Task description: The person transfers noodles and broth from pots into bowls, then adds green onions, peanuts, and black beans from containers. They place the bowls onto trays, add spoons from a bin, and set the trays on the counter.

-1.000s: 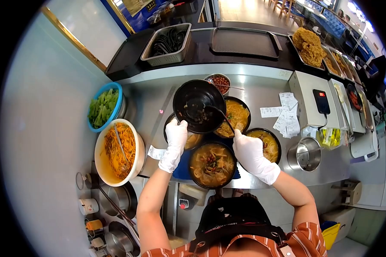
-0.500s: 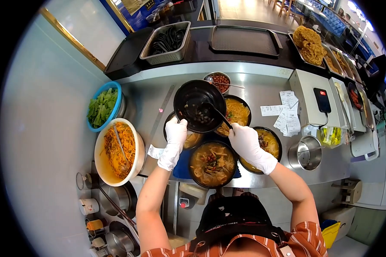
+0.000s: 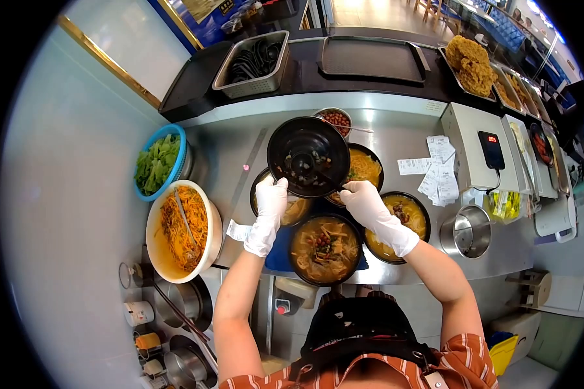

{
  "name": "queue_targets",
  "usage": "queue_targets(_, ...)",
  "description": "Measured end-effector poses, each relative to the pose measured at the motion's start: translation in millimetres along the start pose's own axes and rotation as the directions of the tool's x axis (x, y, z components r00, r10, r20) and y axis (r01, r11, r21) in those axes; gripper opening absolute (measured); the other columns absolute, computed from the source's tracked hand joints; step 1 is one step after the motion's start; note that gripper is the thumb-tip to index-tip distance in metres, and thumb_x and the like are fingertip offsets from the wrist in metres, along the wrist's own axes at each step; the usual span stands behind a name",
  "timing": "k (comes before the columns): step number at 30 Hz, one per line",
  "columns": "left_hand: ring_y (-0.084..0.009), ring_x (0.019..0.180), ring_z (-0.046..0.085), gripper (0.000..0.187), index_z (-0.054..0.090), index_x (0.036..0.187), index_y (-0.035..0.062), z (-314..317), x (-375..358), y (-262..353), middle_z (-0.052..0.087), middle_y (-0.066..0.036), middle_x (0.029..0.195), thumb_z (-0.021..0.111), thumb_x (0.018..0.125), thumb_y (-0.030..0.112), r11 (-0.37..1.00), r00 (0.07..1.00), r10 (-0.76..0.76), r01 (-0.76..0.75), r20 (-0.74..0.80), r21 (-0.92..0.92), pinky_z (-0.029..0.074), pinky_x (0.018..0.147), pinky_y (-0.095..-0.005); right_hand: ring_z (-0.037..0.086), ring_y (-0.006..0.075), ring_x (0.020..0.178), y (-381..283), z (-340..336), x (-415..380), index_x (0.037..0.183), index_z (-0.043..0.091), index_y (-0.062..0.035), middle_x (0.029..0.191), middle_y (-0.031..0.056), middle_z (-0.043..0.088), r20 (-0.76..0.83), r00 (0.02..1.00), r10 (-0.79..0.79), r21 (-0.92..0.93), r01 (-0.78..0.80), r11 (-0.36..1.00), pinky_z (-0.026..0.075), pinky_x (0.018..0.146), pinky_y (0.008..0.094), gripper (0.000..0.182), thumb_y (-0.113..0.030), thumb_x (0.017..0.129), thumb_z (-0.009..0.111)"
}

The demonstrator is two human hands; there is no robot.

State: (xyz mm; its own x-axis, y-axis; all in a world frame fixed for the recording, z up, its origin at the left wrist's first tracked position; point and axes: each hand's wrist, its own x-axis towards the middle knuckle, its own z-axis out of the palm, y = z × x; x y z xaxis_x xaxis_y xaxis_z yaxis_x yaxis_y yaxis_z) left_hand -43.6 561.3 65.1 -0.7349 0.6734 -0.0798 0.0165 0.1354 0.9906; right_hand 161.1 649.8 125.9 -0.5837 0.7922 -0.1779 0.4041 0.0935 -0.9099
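Hovering black bowl (image 3: 290, 138): raised over the surface (image 3: 240, 146), overlapping in view the rear soup bowl (image 3: 382, 176) and the left soup bowl (image 3: 252, 198); small pale and dark bits lie inside.
Black ladle (image 3: 302, 163): head inside the black bowl, handle slanting over the near-right rim.
Left hand (image 3: 270, 200): white-gloved, closed on the near-left rim of the black bowl, thumb on top; fingers beneath are hidden.
Right hand (image 3: 371, 209): white-gloved, closed around the ladle handle; partly covers the right soup bowl (image 3: 396, 261) in view.
Front soup bowl (image 3: 326, 284): nearest the person, filled with broth, strips and reddish-brown pieces; blue mat (image 3: 280, 251) visible beside it.
Metal container (image 3: 350, 127): just behind the black bowl, holding reddish-brown pieces and a spoon.
Cream basin (image 3: 154, 243): left side of the surface, filled with orange shreds and a metal utensil.
Blue basket (image 3: 184, 155): behind the cream basin, holding green leaves.
Receipts (image 3: 442, 175): overlapping, right of the rear soup bowl.
Metal pot (image 3: 448, 235): upright, right of the right soup bowl.
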Motion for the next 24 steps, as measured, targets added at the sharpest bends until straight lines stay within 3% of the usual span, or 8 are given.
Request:
queue_targets(4,-0.009,0.074,0.059,0.02,0.067,0.099,-0.0043,-2,-2,3,0.068,-0.006,0.088,0.052,0.087,0.0,0.977,0.988,-0.155,0.156,0.012,-0.144,0.046,0.07,-0.0215,0.065,0.0341,0.072,-10,-10,-5,0.089,0.066,0.0065,0.074,0.0205,0.065,0.076,0.997,-0.002,-0.205,0.017,0.979,0.05,0.07,0.0394,0.026,-0.016,0.084,0.054)
queue_targets(6,-0.0155,0.073,0.063,0.018,0.064,0.098,-0.0044,-5,2,-1,0.068,-0.01,0.089,0.05,0.088,0.001,0.984,0.991,-0.134,0.135,0.017,-0.115,0.053,0.066,-0.0279,0.065,0.0325,0.07,-13,-13,-4,0.088,0.065,0.0063,0.071,0.0194,0.064,0.089,0.996,0.013,-0.222,0.007,0.975,0.05,0.069,0.0389,0.024,-0.015,0.084,0.054)
queue_targets(9,-0.0222,0.072,0.068,0.017,0.061,0.097,-0.0048,-4,0,9,0.067,-0.013,0.09,0.048,0.088,0.002,0.975,0.984,-0.175,0.178,0.032,-0.132,0.06,0.062,-0.0344,0.052,0.019,0.056,-15,-21,5,0.095,0.064,0.0105,0.064,0.0058,0.056,0.201,0.972,0.124,-0.035,-0.119,0.992,0.044,0.056,0.0316,0.026,-0.012,0.088,0.052)
queue_targets(11,-0.0225,0.072,0.068,0.016,0.061,0.096,-0.005,-3,-3,19,0.067,-0.013,0.09,0.049,0.088,0.001,0.953,0.97,-0.241,0.244,0.042,-0.178,0.06,0.062,-0.0344,0.039,0.0113,0.044,-17,-31,13,0.086,0.063,0.0068,0.054,0.0009,0.044,0.46,0.812,0.358,0.361,-0.54,0.76,0.031,0.042,0.0278,0.019,-0.011,0.085,0.055)
queue_targets(15,-0.0222,0.071,0.068,0.016,0.061,0.096,-0.0058,-7,-3,21,0.067,-0.013,0.089,0.049,0.088,0.002,0.96,0.97,-0.238,0.242,0.047,-0.141,0.061,0.064,-0.0354,0.03,0.0084,0.042,-15,-39,21,0.089,0.063,0.0062,0.053,-0.0034,0.036,0.497,0.792,0.355,0.455,-0.586,0.67,0.022,0.042,0.0247,0.017,-0.009,0.086,0.055)
queue_targets(21,-0.0207,0.066,0.067,0.014,0.062,0.089,-0.007,-21,0,17,0.066,-0.013,0.081,0.051,0.086,0.001,0.994,0.994,-0.111,0.111,0.017,0.025,0.06,0.061,-0.0344,0.037,0.0103,0.044,-11,-50,30,0.086,0.063,0.005,0.054,0.0021,0.046,0.3,0.907,0.294,0.295,-0.382,0.876,0.029,0.042,0.028,0.015,-0.008,0.085,0.056)
queue_targets(23,-0.0204,0.064,0.066,0.014,0.062,0.087,-0.0075,-22,-1,24,0.066,-0.013,0.079,0.051,0.086,0.001,0.99,0.992,-0.125,0.125,0.007,0.073,0.059,0.06,-0.0338,0.051,0.0181,0.044,-5,-46,30,0.084,0.063,0.0055,0.055,0.0118,0.055,0.105,0.994,-0.029,-0.128,0.042,0.991,0.041,0.045,0.0337,0.017,-0.011,0.084,0.056)
queue_targets(24,-0.0201,0.062,0.065,0.014,0.062,0.086,-0.0078,-24,2,20,0.066,-0.013,0.077,0.052,0.086,0.001,0.991,0.993,-0.117,0.117,0.01,0.068,0.059,0.059,-0.0333,0.051,0.0181,0.044,-2,-42,28,0.084,0.063,0.0055,0.055,0.0118,0.055,0.105,0.994,-0.028,-0.128,0.042,0.991,0.041,0.045,0.0337,0.017,-0.011,0.084,0.056)
